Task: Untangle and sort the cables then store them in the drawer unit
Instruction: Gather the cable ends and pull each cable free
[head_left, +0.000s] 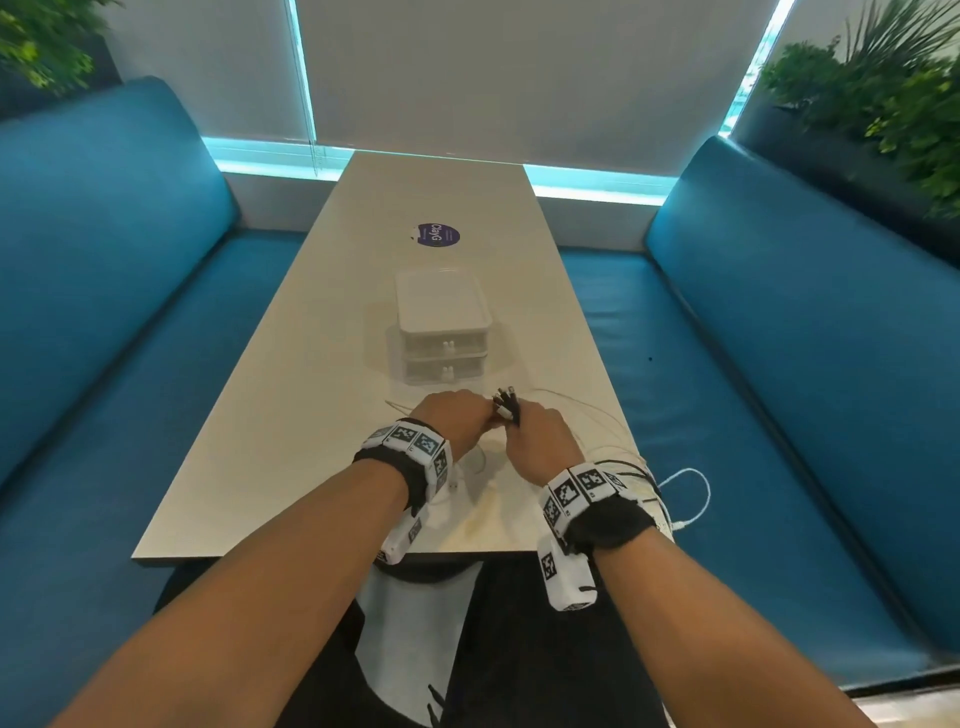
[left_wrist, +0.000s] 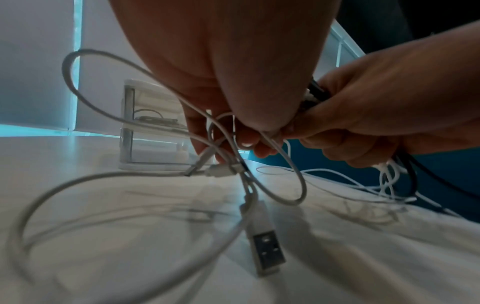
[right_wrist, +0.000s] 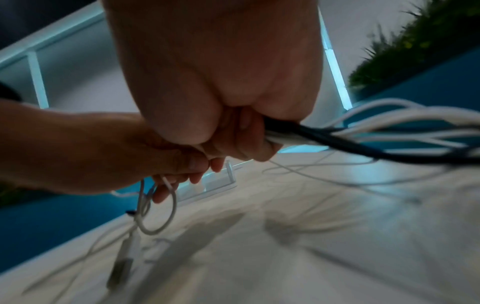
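I see both hands low in the middle of the head view, just above the table (head_left: 291, 332). The right hand (head_left: 543, 441) has its grip closed round a bundle of cables (right_wrist: 363, 131), black and white, plugs sticking up. The left hand (head_left: 457, 418) pinches a white cable (left_wrist: 283, 185); its USB plug (left_wrist: 267, 251) hangs near the table. The drawer unit (head_left: 444, 332) stands just above the hands, approx. centre of frame, both drawers shut.

black wristbands (head_left: 410, 470), seemingly coded white blocks
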